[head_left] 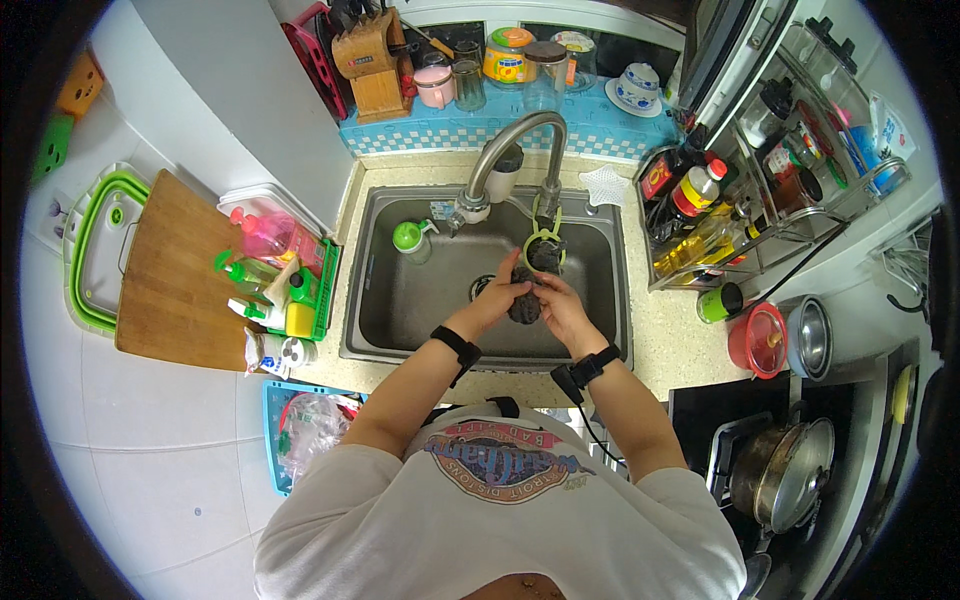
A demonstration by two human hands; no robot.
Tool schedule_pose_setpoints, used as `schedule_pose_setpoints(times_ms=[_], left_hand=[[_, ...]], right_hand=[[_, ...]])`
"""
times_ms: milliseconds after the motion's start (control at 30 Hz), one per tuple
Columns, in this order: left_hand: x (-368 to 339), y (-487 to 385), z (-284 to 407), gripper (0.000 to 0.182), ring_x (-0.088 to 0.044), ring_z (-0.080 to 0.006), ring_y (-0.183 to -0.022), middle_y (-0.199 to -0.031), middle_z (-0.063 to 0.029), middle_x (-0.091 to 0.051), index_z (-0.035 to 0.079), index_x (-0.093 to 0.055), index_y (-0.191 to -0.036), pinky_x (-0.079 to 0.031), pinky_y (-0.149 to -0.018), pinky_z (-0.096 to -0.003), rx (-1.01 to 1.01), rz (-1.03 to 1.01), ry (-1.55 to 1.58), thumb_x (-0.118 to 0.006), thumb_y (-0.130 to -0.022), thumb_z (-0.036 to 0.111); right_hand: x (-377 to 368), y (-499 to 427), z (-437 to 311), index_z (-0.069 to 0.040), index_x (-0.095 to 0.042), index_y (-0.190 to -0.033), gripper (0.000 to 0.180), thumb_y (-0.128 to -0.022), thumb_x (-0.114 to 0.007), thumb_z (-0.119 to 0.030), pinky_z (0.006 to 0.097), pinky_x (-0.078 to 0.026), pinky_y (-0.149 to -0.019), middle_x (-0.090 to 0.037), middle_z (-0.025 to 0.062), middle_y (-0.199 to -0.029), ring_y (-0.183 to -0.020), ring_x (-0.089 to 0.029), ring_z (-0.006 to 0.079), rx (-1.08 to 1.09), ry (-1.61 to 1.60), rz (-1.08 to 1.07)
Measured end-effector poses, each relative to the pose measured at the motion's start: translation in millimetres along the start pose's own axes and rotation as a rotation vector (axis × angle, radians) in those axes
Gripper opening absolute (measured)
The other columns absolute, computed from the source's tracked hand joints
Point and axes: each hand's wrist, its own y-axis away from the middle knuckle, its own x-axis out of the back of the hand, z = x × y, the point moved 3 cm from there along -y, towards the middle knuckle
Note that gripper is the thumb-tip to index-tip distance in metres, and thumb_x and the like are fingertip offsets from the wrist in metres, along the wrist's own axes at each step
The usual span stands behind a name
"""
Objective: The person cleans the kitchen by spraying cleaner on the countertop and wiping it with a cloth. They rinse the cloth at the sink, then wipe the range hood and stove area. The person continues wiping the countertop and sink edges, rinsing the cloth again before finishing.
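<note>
Over the steel sink (450,300), my left hand (496,294) and my right hand (556,306) together hold a dark grey, wet-looking cloth or scrubber (525,300); its exact kind cannot be told. Just beyond my fingers, a light green holder (528,255) hangs from the curved metal faucet (551,142), with more dark material (546,256) in it. Whether that material joins the piece in my hands is unclear. A pump bottle with a green top (409,237) stands in the sink's back left. The drain (481,286) lies beside my left hand.
On the left are a green basket (330,289) of cleaning bottles and a wooden board (180,277). Sauce and oil bottles (697,195) stand in a rack at right. Glass jars (544,75) line the back ledge. A lidded pan (787,472) sits on the stove at lower right.
</note>
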Motion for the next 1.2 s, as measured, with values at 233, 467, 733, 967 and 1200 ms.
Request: schedule_pose_setpoints(times_ms=[233, 467, 733, 967, 1200], left_hand=[[0, -1, 8, 0.051, -0.061, -0.0208, -0.083, -0.105, -0.0078, -0.057, 0.014, -0.037, -0.131, -0.051, -0.061, -0.0366, 0.555, -0.291, 0.336, -0.060, -0.087, 0.025], [-2, -7, 8, 0.043, -0.051, -0.0119, -0.069, -0.085, -0.0043, -0.055, 0.009, -0.049, -0.109, -0.039, -0.052, -0.0265, 0.463, -0.469, 0.308, -0.071, -0.074, -0.002], [-9, -11, 7, 0.025, -0.046, -0.0096, -0.059, -0.069, -0.0017, -0.053, 0.003, -0.056, -0.095, -0.033, -0.050, -0.0258, 0.474, -0.512, -0.045, -0.065, -0.073, -0.004], [-5, -25, -36, 0.048, -0.057, -0.0220, -0.069, -0.078, -0.0095, -0.059, -0.007, -0.042, -0.113, -0.045, -0.059, -0.0316, -0.072, -0.334, -0.900, -0.066, -0.072, 0.003], [-6, -35, -63, 0.052, -0.061, -0.0388, -0.085, -0.095, -0.0281, -0.060, -0.012, -0.037, -0.116, -0.051, -0.073, -0.0415, 0.011, -0.240, -1.186, -0.062, -0.074, 0.005]], right_hand=[[1, 11, -20, -0.004, -0.045, -0.127, 0.058, -0.072, -0.055, 0.010, 0.0355, -0.039, -0.099, -0.041, 0.0127, -0.134, -0.122, -0.043, 0.0249, 0.182, 0.519, -0.251], [-29, 51, -47, -0.016, -0.022, -0.145, 0.096, -0.063, -0.063, 0.011, 0.0431, -0.033, -0.107, -0.014, 0.0166, -0.149, -0.134, -0.026, 0.0368, 0.735, 1.469, -0.453], [-27, 22, -36, -0.005, -0.045, -0.121, 0.055, -0.070, -0.064, -0.001, 0.0395, -0.048, -0.084, -0.046, 0.0196, -0.121, -0.104, -0.056, 0.0335, 0.751, 1.787, -0.324], [-16, -2, -12, -0.004, -0.056, -0.092, 0.020, -0.073, -0.061, -0.009, 0.0391, -0.052, -0.060, -0.065, 0.0156, -0.076, -0.070, -0.066, 0.0294, 0.639, 2.065, -0.199], [4, -20, 7, -0.001, -0.065, -0.077, 0.011, -0.076, -0.058, -0.010, 0.0420, -0.053, -0.066, -0.067, 0.0191, -0.082, -0.075, -0.065, 0.0336, 0.171, 1.963, -0.131]])
